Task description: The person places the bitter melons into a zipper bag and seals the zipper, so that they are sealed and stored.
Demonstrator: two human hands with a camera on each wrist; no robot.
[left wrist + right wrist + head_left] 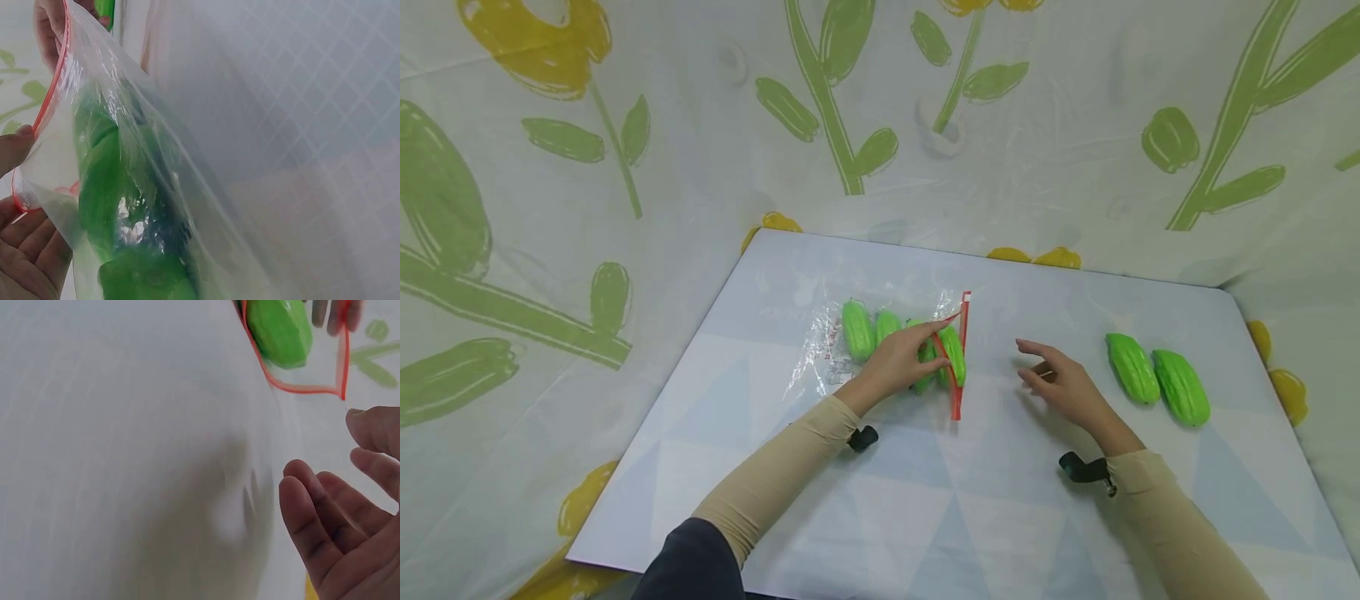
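Two loose gourds (1157,379) wait at the right. The left hand (898,362) pinches the bag's red rim (958,358); the right hand (1063,385) hovers released. Best keep that mouth lifted wide.

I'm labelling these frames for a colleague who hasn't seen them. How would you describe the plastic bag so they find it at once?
On the pale table, look just left of centre, where the left hand pinches its red-edged mouth. It is the clear zip bag, lying flat with green toy gourds inside. The two other gourds lie loose at the right, beyond the empty right hand.
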